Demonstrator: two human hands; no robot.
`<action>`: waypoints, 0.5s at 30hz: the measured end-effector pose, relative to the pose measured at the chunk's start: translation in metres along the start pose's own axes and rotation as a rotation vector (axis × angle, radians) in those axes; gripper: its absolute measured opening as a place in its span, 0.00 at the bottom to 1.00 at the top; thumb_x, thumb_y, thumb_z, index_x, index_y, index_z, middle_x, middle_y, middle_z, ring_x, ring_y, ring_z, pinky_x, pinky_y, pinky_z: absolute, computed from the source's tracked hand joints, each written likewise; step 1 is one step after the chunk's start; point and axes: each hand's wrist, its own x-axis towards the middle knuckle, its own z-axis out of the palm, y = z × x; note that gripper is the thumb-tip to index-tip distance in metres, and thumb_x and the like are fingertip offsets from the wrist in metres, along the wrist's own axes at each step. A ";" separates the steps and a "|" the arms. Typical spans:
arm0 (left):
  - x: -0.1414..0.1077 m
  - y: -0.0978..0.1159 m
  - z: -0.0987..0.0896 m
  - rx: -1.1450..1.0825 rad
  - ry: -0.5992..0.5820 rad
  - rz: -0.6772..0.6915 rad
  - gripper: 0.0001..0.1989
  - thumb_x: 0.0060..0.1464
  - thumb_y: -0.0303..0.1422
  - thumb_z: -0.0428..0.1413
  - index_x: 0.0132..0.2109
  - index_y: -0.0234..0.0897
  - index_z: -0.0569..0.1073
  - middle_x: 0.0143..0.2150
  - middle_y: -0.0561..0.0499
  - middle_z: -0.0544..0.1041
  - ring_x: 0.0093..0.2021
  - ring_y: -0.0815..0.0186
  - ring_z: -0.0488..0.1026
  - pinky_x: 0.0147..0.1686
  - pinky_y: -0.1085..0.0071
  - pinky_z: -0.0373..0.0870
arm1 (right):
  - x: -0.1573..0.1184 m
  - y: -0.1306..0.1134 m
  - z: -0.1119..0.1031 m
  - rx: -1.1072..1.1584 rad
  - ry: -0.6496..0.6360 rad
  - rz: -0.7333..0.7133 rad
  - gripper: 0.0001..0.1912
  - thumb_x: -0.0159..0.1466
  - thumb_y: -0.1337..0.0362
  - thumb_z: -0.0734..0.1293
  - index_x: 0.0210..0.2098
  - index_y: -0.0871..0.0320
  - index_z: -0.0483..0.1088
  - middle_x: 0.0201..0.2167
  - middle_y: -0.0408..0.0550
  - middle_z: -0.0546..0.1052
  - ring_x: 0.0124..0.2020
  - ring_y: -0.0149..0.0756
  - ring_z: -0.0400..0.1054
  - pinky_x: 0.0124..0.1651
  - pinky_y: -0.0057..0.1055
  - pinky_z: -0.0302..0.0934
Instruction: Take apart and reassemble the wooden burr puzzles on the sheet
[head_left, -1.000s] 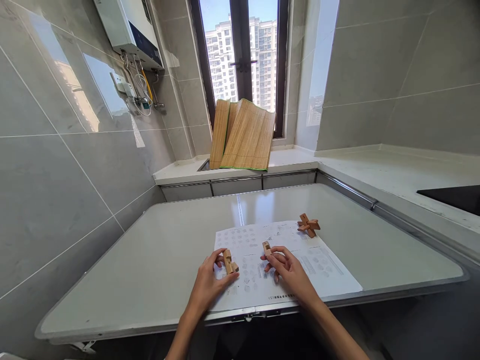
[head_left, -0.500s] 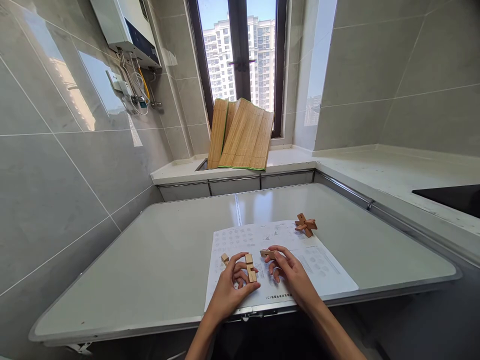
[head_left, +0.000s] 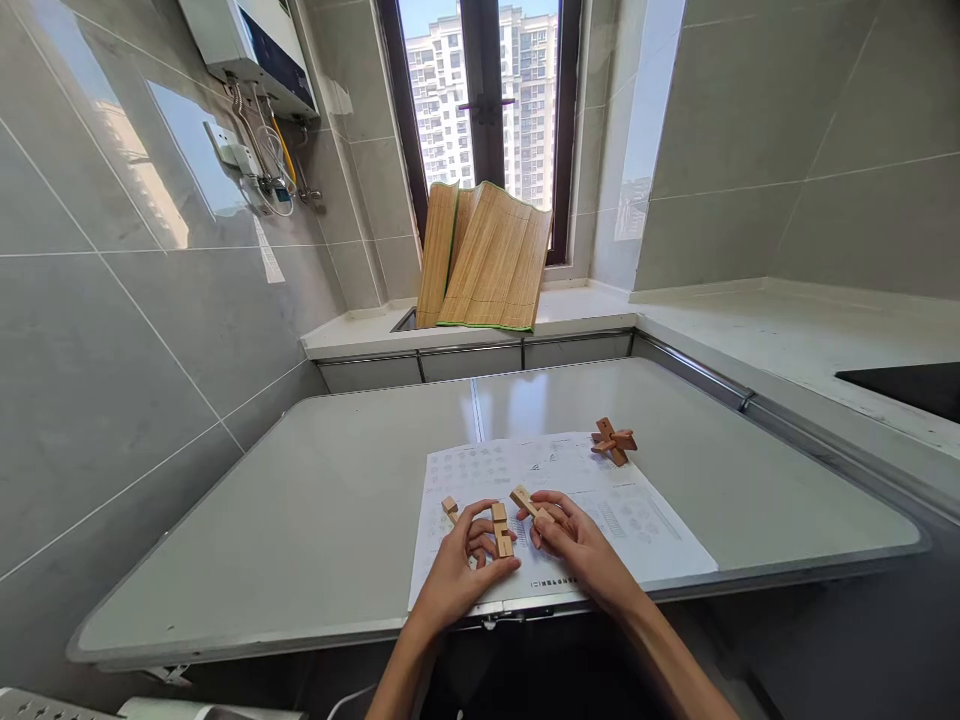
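My left hand (head_left: 466, 562) is closed on a light wooden puzzle piece (head_left: 502, 531) with notches cut in it, held between thumb and fingers. In my right hand (head_left: 581, 545) is another pale notched wooden stick (head_left: 529, 502), pinched by thumb and fingers and slanting up to the left. The two pieces are apart. Just behind my left fingers lies a third wooden piece (head_left: 450, 508), partly hidden. Under both hands is a printed instruction sheet (head_left: 645, 540) with small diagrams.
A brown assembled wooden burr puzzle (head_left: 613, 442) rests at the sheet's far right corner. The white folding table (head_left: 300, 520) has a raised metal rim. Behind it, a folded bamboo mat (head_left: 495, 260) leans at the window, and a counter (head_left: 750, 310) runs along the right.
The right hand has turned its wooden stick from nearly level to a slant with the far end raised. The left hand keeps its piece almost still. The view has tilted slightly down.
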 end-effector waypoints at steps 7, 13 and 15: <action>-0.001 0.000 0.000 -0.013 -0.002 0.004 0.34 0.52 0.35 0.67 0.64 0.44 0.64 0.48 0.47 0.77 0.38 0.67 0.72 0.40 0.68 0.68 | -0.002 -0.001 -0.001 -0.089 -0.115 0.054 0.19 0.66 0.50 0.71 0.51 0.53 0.70 0.37 0.46 0.79 0.47 0.43 0.73 0.56 0.41 0.62; -0.003 0.004 0.001 -0.003 -0.012 0.029 0.33 0.54 0.36 0.67 0.64 0.44 0.64 0.48 0.47 0.78 0.38 0.67 0.72 0.39 0.69 0.67 | -0.003 -0.002 0.003 -0.087 -0.147 0.042 0.22 0.62 0.51 0.75 0.52 0.52 0.72 0.48 0.49 0.80 0.53 0.45 0.73 0.60 0.42 0.64; -0.004 0.005 0.001 0.010 -0.024 0.034 0.34 0.53 0.35 0.67 0.64 0.44 0.64 0.48 0.47 0.78 0.39 0.66 0.72 0.39 0.70 0.67 | -0.002 0.001 0.003 -0.089 -0.105 0.044 0.22 0.61 0.51 0.76 0.50 0.53 0.72 0.47 0.50 0.80 0.54 0.46 0.74 0.60 0.42 0.65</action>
